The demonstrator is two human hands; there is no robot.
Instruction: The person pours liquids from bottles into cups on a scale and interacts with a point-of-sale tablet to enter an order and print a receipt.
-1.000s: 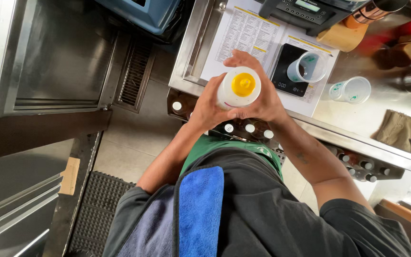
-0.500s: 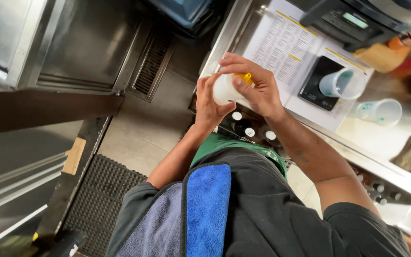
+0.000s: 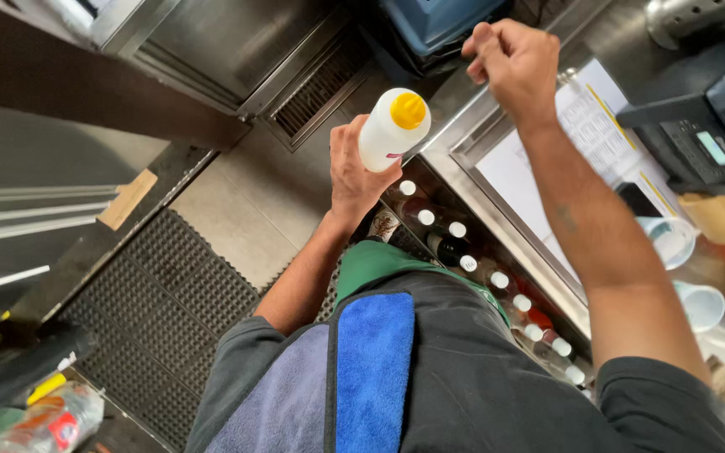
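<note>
Overhead, looking down at a person standing by a stainless steel counter (image 3: 463,138). Left hand (image 3: 354,172) is grasping a white plastic squeeze bottle w/ a yellow cap (image 3: 392,127), fingers wrapping the lower body, bottle tilting a little, cap pointing up toward the camera. Bottle is hovering over the floor gap just beside the counter edge, above a row of capped glass bottles (image 3: 463,252) sitting in a rail below. Right hand (image 3: 513,63) is raised apart from the bottle, fingers curling into a loose fist; can't tell if it's pinching anything small. A blue cloth (image 3: 371,369) is hanging at the person's front over a green apron (image 3: 375,264). Laminated white paper sheet (image 3: 581,143) & two pale blue cups (image 3: 669,239) are lying on the counter.

Judging by this: gripping lower on the body is leaving the cap free; keeping the bottle upright & close to the counter seems safest vs. drips.
</note>
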